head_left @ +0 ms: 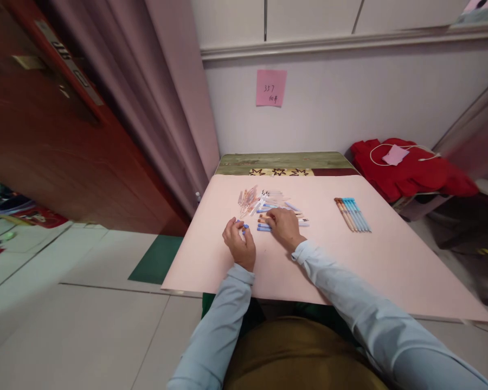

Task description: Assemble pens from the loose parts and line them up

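Observation:
My left hand (241, 246) is half curled above the pink sheet, closed around several small blue pieces (244, 228) that look like pen parts. To its right, my right hand (285, 226) reaches over a row of pen barrels (264, 228) with blue and brown ends. Its fingertips pinch at a brown-ended pen barrel (262, 218), partly hidden by the hand. Behind both hands lies a loose pile of thin, clear and brownish pen parts (249, 200), with white and black-tipped ones (271, 194) beside it. Farther right, several whole pens (353, 215), brown and light blue, lie side by side.
The pink sheet (390, 271) covers the table (284, 160) and overhangs its front. A red cloth (410, 173) with a white cable sits at the right. Curtain (174, 81) and wooden door (85, 151) stand on the left; a pink note (271, 88) is on the wall.

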### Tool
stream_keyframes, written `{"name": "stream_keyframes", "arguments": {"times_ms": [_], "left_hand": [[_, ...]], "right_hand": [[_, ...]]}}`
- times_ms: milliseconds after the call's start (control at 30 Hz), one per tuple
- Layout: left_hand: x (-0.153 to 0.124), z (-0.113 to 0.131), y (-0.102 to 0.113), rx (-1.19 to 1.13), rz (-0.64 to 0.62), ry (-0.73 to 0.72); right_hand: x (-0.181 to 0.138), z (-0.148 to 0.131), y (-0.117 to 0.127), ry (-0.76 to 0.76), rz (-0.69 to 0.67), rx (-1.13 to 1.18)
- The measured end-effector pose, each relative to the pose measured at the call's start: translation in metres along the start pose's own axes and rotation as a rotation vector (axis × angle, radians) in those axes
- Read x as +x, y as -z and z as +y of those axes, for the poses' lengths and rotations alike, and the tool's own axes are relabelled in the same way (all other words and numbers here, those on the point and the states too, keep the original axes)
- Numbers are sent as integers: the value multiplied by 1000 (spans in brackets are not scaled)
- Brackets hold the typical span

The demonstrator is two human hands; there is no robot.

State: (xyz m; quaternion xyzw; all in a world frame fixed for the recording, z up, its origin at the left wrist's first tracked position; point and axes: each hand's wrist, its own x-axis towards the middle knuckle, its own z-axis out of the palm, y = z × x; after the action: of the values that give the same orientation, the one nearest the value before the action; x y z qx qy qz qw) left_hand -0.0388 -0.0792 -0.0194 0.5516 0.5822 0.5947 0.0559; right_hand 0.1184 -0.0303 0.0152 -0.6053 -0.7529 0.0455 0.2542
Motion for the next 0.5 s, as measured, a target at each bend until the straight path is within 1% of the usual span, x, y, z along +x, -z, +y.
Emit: {"name": "stream_keyframes", "arguments": {"times_ms": [67,133,200,267,333,400,500], "left_hand": [[-1,3,0,-150,-96,103],[-3,6,1,-362,-260,251],[-5,8,3,-564,-428,393],[-5,11,5,-705,-544,501],[-6,13,7,-778,-626,574],[-7,17,9,-820,-685,621],[-10,23,9,-871,-705,694]], "right_hand": [[-11,-3,7,-8,93,135],[-29,-7,13,-48,176,340],[-51,-11,15,-85,149,595],[-72,-16,12,-139,111,816],[-88,-19,8,-207,112,952],[-96,-19,5,-250,120,1026],[-97,-17,7,-246,109,1036]]}}
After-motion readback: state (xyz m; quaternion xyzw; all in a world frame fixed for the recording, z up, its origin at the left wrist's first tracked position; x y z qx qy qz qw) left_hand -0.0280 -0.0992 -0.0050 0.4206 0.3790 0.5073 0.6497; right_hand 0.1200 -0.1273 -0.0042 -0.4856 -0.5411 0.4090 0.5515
